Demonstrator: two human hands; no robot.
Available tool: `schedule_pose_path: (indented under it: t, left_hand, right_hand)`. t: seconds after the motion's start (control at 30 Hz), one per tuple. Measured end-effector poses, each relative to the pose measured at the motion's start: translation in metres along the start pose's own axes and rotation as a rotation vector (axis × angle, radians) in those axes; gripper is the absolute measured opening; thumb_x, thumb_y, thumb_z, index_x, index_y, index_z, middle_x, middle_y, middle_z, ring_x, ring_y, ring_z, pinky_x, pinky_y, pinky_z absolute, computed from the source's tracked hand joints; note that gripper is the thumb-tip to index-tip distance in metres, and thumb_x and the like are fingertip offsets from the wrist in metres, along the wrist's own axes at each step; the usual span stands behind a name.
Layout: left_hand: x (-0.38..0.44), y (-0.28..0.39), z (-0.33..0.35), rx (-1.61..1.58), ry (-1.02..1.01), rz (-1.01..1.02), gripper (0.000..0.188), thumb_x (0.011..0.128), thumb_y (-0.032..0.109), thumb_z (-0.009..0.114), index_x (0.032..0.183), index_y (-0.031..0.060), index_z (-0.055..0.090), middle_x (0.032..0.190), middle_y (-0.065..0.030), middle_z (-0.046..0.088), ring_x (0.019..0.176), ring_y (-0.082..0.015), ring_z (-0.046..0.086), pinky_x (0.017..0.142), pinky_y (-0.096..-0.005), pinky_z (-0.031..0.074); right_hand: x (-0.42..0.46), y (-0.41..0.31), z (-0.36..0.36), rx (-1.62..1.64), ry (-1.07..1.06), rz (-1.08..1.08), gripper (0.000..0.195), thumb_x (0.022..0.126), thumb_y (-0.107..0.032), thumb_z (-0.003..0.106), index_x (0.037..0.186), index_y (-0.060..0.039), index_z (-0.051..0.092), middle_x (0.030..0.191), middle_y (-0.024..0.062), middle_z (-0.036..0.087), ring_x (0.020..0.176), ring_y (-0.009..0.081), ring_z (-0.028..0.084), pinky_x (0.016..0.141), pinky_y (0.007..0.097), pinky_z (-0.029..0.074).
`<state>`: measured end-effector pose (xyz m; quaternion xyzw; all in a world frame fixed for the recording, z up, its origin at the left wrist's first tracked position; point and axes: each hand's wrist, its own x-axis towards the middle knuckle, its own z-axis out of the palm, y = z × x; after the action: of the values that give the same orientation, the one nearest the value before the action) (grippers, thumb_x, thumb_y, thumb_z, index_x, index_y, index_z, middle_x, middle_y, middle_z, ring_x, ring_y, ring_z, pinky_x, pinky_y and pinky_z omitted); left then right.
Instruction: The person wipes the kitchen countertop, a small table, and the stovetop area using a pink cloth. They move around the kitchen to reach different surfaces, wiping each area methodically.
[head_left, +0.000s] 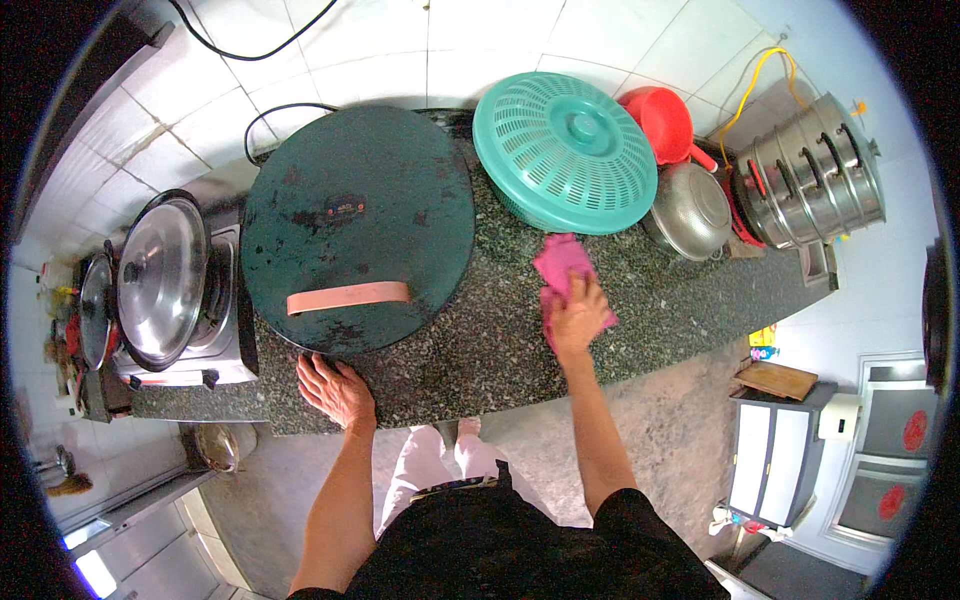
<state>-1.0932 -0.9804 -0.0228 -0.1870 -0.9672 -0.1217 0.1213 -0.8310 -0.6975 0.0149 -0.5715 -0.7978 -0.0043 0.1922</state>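
Note:
My right hand (579, 313) presses a crumpled pink cloth (564, 262) onto the speckled granite countertop (480, 360), just in front of a teal plastic basket with a slotted lid (566, 150). My left hand (336, 390) rests on the counter near its front edge, fingers spread, with the fingertips at the rim of a large round dark-green lid or griddle cover (360, 240). A pinkish strap handle (349, 297) crosses the near part of that cover. Nothing is held in my left hand.
A gas stove (232, 300) with a lidded wok (163, 277) stands at left. Behind and right are a red plastic ladle (661, 124), a metal colander (690, 210) and a stacked steamer (814, 180). A black cable (251, 124) lies behind the cover. A cabinet (780, 457) stands at lower right.

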Motion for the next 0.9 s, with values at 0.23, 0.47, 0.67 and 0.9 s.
schedule_pose_path:
  t: [0.23, 0.47, 0.67, 0.9]
  left_hand:
    - [0.0, -0.006, 0.001, -0.033, -0.052, -0.022, 0.052, 0.095, 0.023, 0.051, 0.143, 0.002, 0.042, 0.156, -0.0173, 0.034, 0.147, -0.0334, 0.026, 0.121, -0.05, 0.015]
    - [0.001, -0.005, -0.002, -0.024, -0.057, -0.045, 0.052, 0.094, 0.021, 0.052, 0.142, 0.0034, 0.041, 0.157, -0.0175, 0.032, 0.148, -0.033, 0.025, 0.121, -0.0505, 0.015]
    - [0.001, 0.0, -0.006, -0.033, -0.08, -0.044, 0.051, 0.095, 0.02, 0.05, 0.143, 0.0036, 0.041, 0.157, -0.0186, 0.032, 0.147, -0.035, 0.024, 0.121, -0.0499, 0.015]
    - [0.0, -0.005, -0.004, -0.045, -0.085, -0.036, 0.052, 0.096, 0.024, 0.051, 0.144, 0.0055, 0.041, 0.156, -0.0174, 0.034, 0.148, -0.0333, 0.025, 0.122, -0.0497, 0.014]
  right_hand:
    - [-0.105, -0.07, -0.035, 0.329, -0.294, -0.484, 0.06, 0.072, -0.015, 0.074, 0.13, -0.0229, 0.059, 0.139, 0.0128, 0.052, 0.126, 0.0385, 0.047, 0.104, 0.0537, 0.037]
    - [-0.088, -0.008, -0.034, 0.075, -0.192, -0.245, 0.057, 0.076, -0.026, 0.072, 0.131, -0.022, 0.058, 0.141, 0.0119, 0.052, 0.124, 0.0385, 0.049, 0.102, 0.0543, 0.038]
    - [-0.084, -0.083, -0.032, 0.032, -0.194, -0.212, 0.055, 0.077, -0.022, 0.071, 0.13, -0.0208, 0.057, 0.136, 0.0155, 0.054, 0.118, 0.0402, 0.051, 0.094, 0.0537, 0.04]
    - [-0.169, -0.151, -0.035, 0.428, -0.45, -0.694, 0.052, 0.074, -0.02, 0.074, 0.125, -0.0217, 0.064, 0.145, 0.0114, 0.048, 0.13, 0.0385, 0.045, 0.102, 0.0553, 0.038]
